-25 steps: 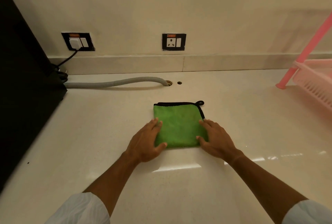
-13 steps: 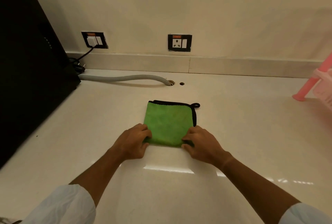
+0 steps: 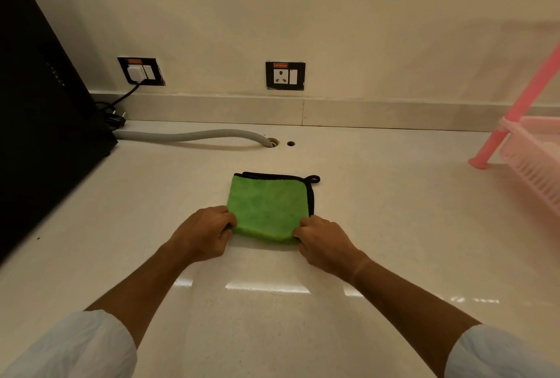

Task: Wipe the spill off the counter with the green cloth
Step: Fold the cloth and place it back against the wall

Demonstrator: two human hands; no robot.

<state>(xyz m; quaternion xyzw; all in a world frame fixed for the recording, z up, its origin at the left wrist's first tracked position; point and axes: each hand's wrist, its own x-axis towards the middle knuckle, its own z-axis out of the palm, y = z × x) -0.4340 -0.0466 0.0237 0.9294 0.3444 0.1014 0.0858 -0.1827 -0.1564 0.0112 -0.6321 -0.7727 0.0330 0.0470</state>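
Note:
A folded green cloth (image 3: 269, 205) with black trim and a small hanging loop lies flat on the cream counter (image 3: 394, 226), in the middle of the view. My left hand (image 3: 204, 233) pinches its near left corner with curled fingers. My right hand (image 3: 324, 241) pinches its near right corner the same way. No spill stands out on the glossy counter; only light reflections show in front of my hands.
A black appliance (image 3: 39, 123) fills the left side. A grey corrugated hose (image 3: 194, 135) runs along the back into a counter hole. A pink dish rack (image 3: 536, 147) stands at the right. Two wall sockets (image 3: 285, 74) sit above the backsplash.
My hands went from lying flat on the cloth's near half to curling and gripping its two near corners. The cloth itself has stayed in place.

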